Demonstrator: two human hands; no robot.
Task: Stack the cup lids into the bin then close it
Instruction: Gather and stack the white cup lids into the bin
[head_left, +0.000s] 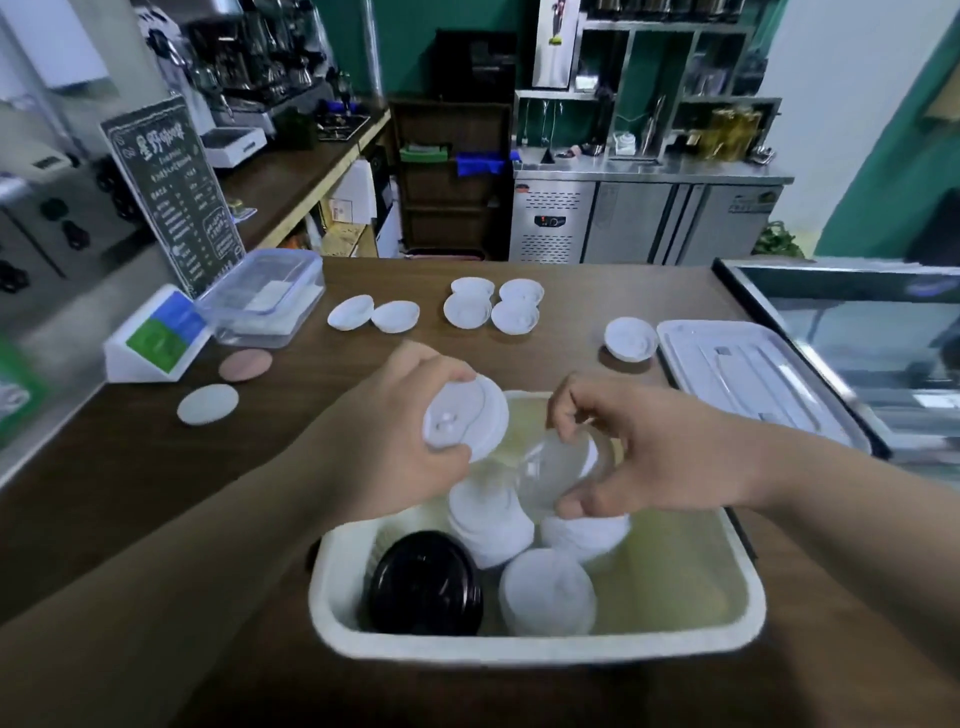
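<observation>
A white bin (535, 652) stands on the wooden counter in front of me. Inside it lie a black lid (423, 584) and several stacks of white lids (545, 592). My left hand (384, 441) grips a white lid (465, 423) over the bin's far left. My right hand (654, 457) pinches a clear dome lid (550, 475) above the bin. More white lids (491, 309) lie loose farther back on the counter, and one (629, 338) sits beside the bin's flat cover (748, 374) on the right.
A clear lidded box (265, 296) and a small sign stand (156, 338) sit at the left, with two round coasters (208, 404) near them. A glass display case (857, 332) borders the right. A menu board (174, 192) stands behind the box.
</observation>
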